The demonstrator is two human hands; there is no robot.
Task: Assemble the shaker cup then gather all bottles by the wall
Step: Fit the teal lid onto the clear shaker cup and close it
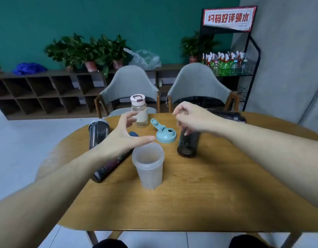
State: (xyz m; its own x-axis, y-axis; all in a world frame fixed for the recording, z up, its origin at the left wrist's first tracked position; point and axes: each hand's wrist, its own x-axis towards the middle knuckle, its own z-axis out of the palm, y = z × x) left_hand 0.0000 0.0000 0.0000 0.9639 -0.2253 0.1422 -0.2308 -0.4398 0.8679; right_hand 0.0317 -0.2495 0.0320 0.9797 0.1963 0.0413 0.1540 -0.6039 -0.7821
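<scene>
A translucent shaker cup (pixel 149 165) stands open and upright in the middle of the wooden table (pixel 199 197). Its teal lid (pixel 165 134) lies behind it with the flip cap swung open. My left hand (pixel 124 138) hovers above and left of the cup, fingers spread, holding nothing. My right hand (pixel 191 117) hangs over a dark bottle (pixel 188 144) standing to the right, fingers loosely curled and empty. A clear bottle with a pink lid (pixel 140 111) stands at the far edge. A dark tumbler (pixel 97 133) stands at left. A dark bottle with a blue end (pixel 111 163) lies under my left forearm.
Another dark bottle (pixel 228 116) lies at the far right of the table, partly hidden by my right arm. Two grey chairs (pixel 129 88) face the far side. A grey wall (pixel 289 59) and a black wire rack (pixel 231 67) stand at right; shelving with plants lines the back.
</scene>
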